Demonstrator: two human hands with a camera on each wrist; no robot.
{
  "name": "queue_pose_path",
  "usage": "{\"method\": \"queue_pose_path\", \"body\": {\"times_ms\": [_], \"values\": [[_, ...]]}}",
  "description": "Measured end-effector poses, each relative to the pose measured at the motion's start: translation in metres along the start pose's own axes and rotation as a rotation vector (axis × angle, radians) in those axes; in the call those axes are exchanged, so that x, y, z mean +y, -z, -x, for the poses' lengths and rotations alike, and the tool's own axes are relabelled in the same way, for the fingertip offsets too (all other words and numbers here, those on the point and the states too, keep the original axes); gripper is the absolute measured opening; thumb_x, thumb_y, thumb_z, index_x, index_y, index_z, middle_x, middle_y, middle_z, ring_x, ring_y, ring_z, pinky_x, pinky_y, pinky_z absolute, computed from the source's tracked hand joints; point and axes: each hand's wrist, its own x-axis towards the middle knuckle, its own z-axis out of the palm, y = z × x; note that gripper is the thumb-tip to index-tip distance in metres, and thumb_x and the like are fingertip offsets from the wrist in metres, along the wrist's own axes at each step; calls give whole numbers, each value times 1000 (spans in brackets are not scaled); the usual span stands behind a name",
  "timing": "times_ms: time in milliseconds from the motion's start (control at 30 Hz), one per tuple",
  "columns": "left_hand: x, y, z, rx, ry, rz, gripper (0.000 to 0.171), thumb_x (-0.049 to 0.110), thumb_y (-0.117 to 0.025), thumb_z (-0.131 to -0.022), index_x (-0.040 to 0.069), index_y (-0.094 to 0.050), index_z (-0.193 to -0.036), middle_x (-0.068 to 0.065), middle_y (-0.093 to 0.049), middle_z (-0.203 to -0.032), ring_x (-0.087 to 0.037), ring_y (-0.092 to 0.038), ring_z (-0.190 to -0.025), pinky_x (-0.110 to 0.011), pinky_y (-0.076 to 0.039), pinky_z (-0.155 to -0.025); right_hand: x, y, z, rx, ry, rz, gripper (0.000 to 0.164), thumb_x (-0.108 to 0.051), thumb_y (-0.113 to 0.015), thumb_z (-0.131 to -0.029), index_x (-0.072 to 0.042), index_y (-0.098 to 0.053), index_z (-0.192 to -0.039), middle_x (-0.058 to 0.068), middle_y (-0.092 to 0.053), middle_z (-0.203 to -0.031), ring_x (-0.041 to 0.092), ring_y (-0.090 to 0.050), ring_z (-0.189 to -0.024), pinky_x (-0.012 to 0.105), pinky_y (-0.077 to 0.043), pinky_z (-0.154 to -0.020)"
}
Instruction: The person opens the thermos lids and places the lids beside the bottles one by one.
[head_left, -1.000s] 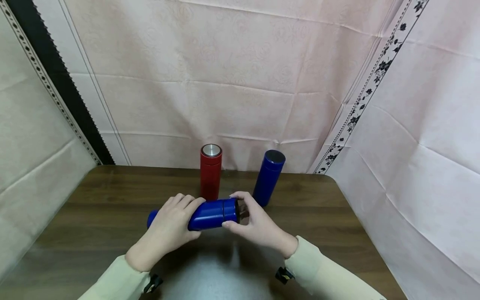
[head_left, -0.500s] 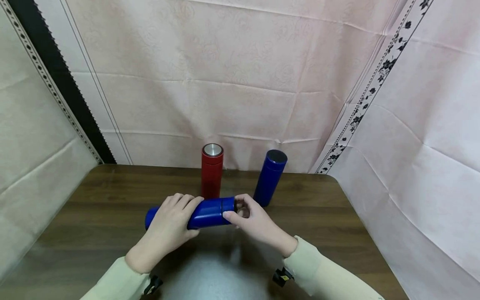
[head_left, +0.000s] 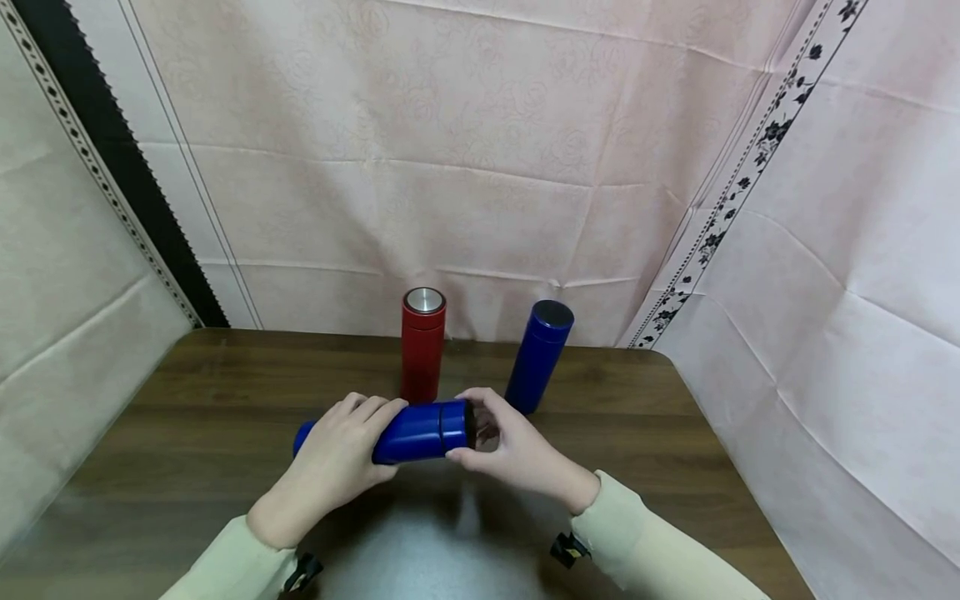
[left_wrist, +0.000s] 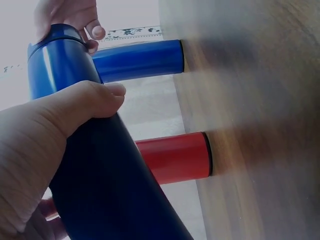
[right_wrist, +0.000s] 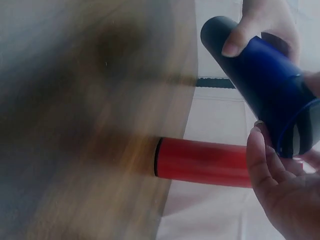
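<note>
The left grip [head_left: 337, 458] was wrapped round the body of a blue flask [head_left: 412, 435], with the thumb on the near side and the fingers over the far side. The flask lay nearly level in the air, above the surface [head_left: 660, 458] and near the middle of it, its dark open-looking end pointing right. A narrow seam ringed it close to that end. The right grip [head_left: 517, 446] held the ringed end between thumb and fingertips, with the palm apart from the end face; how firmly it pressed could not be told.

Just beyond the held flask a red flask [head_left: 423, 350] stood upright, topped with a silvery disc inside a dark ring. A second blue flask [head_left: 537, 358], with a black top, stood to the right of the red one and well apart from it, near the right grip. Pale patterned cloth [head_left: 450, 167] hung along the far side. Light green sleeves [head_left: 645, 533] covered both forearms.
</note>
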Motion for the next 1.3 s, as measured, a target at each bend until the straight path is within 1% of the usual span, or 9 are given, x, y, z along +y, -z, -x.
{"method": "queue_pose_path", "body": {"times_ms": [200, 300, 367, 500, 700, 867, 1033, 1167, 1300], "values": [[1, 0, 0, -57, 43, 27, 76, 41, -88, -64, 14, -58, -129, -3, -65, -113, -24, -55, -99, -48, -49, -88, 1, 2, 0, -36, 77, 69, 64, -35, -73, -86, -27, -36, -138, -2, -53, -120, 18, -57, -100, 31, -52, -82], [2, 0, -1, -75, 59, 39, 76, 42, -87, -65, 14, -58, -129, -3, -64, -113, -24, -55, -101, -48, -47, -91, 1, 2, -1, -63, -15, 11, 69, -40, -72, -87, -29, -31, -142, 0, -48, -127, 18, -55, -105, 33, -51, -87], [2, 0, -1, -72, 61, 48, 77, 42, -88, -65, 15, -57, -130, -3, -63, -113, -24, -54, -103, -48, -46, -92, -1, 3, -1, -80, -130, -71, 70, -44, -69, -87, -31, -29, -143, 2, -45, -131, 21, -55, -109, 36, -50, -89], [3, 0, -2, -47, 45, 44, 78, 40, -88, -64, 15, -56, -130, -4, -62, -114, -25, -52, -105, -48, -45, -93, -6, 5, -4, -91, -320, -279, 66, -49, -62, -91, -18, -31, -142, 11, -43, -134, 28, -57, -109, 42, -53, -88], [4, 1, -1, -49, 35, 24, 78, 40, -87, -66, 14, -55, -132, -5, -62, -117, -26, -51, -107, -50, -43, -94, -9, 4, -5, -84, -379, -379, 60, -46, -62, -92, -8, -41, -132, 17, -53, -123, 29, -66, -92, 42, -56, -79], [5, 2, -1, -57, 44, 30, 78, 39, -88, -65, 15, -55, -132, -5, -61, -118, -26, -50, -108, -50, -43, -94, -6, 4, -4, -83, -341, -382, 54, -41, -66, -91, -11, -46, -130, 14, -57, -121, 30, -65, -95, 44, -55, -80], [5, 2, -1, -49, 41, 42, 79, 37, -89, -64, 16, -55, -132, -4, -61, -118, -26, -50, -108, -50, -43, -94, -3, 4, -2, -74, -246, -241, 52, -40, -69, -88, -20, -46, -131, 7, -59, -117, 26, -61, -98, 41, -54, -80], [5, 1, 0, -49, 44, 52, 78, 36, -89, -64, 16, -56, -132, -4, -62, -117, -25, -51, -107, -49, -44, -94, -3, 5, 0, -67, -97, -63, 56, -37, -74, -86, -30, -43, -132, 2, -58, -115, 20, -60, -98, 37, -53, -82], [4, 0, 1, -64, 63, 65, 77, 37, -89, -65, 15, -56, -131, -3, -63, -116, -25, -52, -106, -50, -44, -93, -2, 4, 0, -46, 122, 181, 63, -29, -75, -85, -26, -39, -136, -3, -52, -121, 13, -56, -101, 35, -52, -86]]}}
